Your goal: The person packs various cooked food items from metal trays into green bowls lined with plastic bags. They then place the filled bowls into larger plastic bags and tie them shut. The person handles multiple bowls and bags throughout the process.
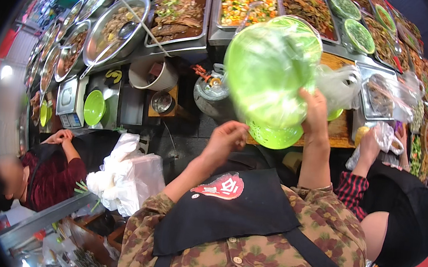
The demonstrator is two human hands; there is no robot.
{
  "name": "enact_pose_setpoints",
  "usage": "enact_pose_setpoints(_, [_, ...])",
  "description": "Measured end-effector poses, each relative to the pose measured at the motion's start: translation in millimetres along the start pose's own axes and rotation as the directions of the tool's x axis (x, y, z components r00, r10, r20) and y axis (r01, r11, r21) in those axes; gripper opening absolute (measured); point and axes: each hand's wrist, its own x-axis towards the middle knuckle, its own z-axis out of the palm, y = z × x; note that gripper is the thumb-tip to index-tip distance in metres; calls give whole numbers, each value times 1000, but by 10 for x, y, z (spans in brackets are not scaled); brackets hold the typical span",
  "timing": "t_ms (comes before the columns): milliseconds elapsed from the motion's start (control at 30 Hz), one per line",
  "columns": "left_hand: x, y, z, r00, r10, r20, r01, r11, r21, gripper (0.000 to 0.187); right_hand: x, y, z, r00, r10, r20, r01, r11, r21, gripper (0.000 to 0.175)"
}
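My right hand grips the edge of a green plastic bowl, which is tilted up and blurred by motion. Clear plastic film or a bag seems to cover it. Close behind it is another green rim, and below it hangs a green perforated basket. My left hand is beside the basket's left edge, fingers curled with the fingertips together; whether they pinch anything cannot be told. White plastic bags lie just right of my right hand, over a wooden board.
Metal trays of cooked food and steel bowls line the counter. A lidded pot, a white bucket and a scale stand nearer. One person sits at left; another at right handles plastic bags. White bags hang at lower left.
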Motion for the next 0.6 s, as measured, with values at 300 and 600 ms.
enact_pose_setpoints(300, [-275,106,-153,979,-63,-192,69,997,24,19,1458,256,-321,788,-579,-208,118,475,-872,38])
enact_pose_setpoints(600, [-726,-116,-651,934,36,-355,-47,999,-22,26,1146,913,375,979,-76,190,145,-394,-908,27])
